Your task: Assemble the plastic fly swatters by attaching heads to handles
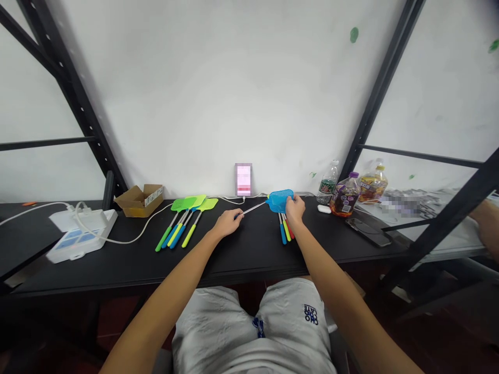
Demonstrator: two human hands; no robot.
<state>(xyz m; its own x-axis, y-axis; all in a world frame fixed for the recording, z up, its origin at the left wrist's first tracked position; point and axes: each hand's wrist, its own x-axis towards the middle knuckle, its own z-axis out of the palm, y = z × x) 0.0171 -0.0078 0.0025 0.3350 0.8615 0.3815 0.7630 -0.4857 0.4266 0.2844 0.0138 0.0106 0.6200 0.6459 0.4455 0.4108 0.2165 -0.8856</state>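
My left hand [229,223] is closed round the handle end of a blue fly swatter [280,199], whose thin metal shaft stretches to the right. The swatter's mesh head is pinched at its right edge by my right hand [295,209]. Below that head, several more fly swatters [286,228] lie on the table, with blue, yellow and red grips showing; their heads are mostly hidden. To the left of my left hand lies another group of fly swatters [183,222], fanned out, with green and yellow-green heads and green, blue and yellow grips.
On the black table [241,254], a phone [244,179] leans against the wall. A power strip [83,236] and an open cardboard box [141,200] stand left. At right are a water bottle [327,182], a dark drink bottle [345,196] and a flat phone [367,231]. Another person's hand [485,223] shows far right.
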